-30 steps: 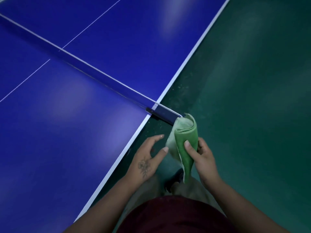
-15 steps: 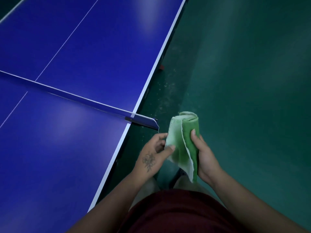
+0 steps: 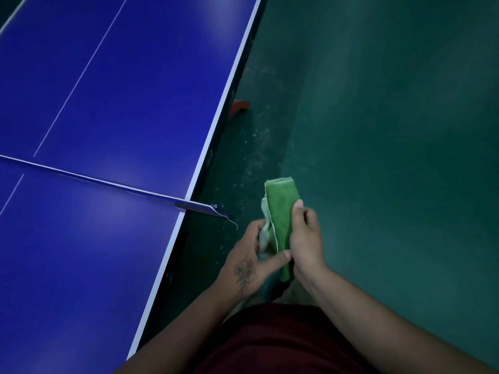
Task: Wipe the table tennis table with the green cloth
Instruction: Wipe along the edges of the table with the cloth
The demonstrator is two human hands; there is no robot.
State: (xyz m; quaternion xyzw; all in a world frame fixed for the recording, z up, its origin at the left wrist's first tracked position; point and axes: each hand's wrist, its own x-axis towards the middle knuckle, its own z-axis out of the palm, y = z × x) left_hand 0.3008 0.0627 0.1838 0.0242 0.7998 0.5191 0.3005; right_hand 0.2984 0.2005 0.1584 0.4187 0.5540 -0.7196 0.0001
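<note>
Both hands, left hand (image 3: 252,261) and right hand (image 3: 306,238), pinch the folded green cloth (image 3: 282,211) upright between them

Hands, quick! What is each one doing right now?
Left hand: pinches the folded green cloth near its lower end.
Right hand: grips the same cloth, thumb pressed on it.

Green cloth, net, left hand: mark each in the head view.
green cloth (image 3: 282,209), head view, middle of its folded dark-green face.
net (image 3: 108,181), head view, its white top tape.
left hand (image 3: 247,268), head view, back of the hand at the tattoo.
</note>
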